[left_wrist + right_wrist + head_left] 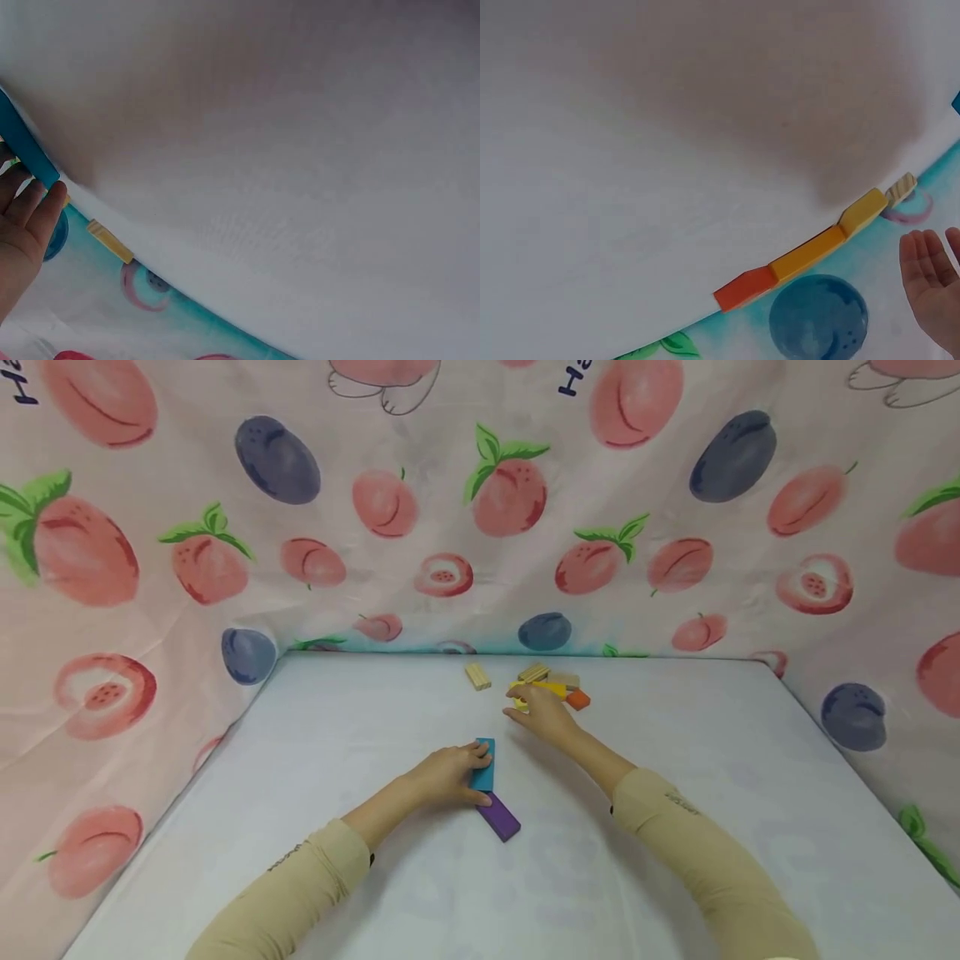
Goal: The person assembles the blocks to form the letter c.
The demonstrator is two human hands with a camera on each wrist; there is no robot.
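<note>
My left hand (pixel 448 774) lies over a blue block (pixel 486 766), its fingers resting across the top. The thumb is by the near end, where a purple block (pixel 502 818) meets it at an angle. In the left wrist view, fairly straight fingers touch the blue block (pixel 26 142). Farther back, my right hand (pixel 546 713) hovers at the yellow blocks (pixel 553 689), partly covering them, with thumb and fingers apart. In the right wrist view the right hand (pixel 932 281) holds nothing, and a yellow block (pixel 863 212) stands apart from it.
An orange block (pixel 578 699) sits right of the yellow ones. Striped wooden blocks (pixel 534 672) lie behind them, and another striped block (pixel 477 676) lies to their left. The white table (pixel 337 718) ends at a fruit-printed cloth (pixel 450 527).
</note>
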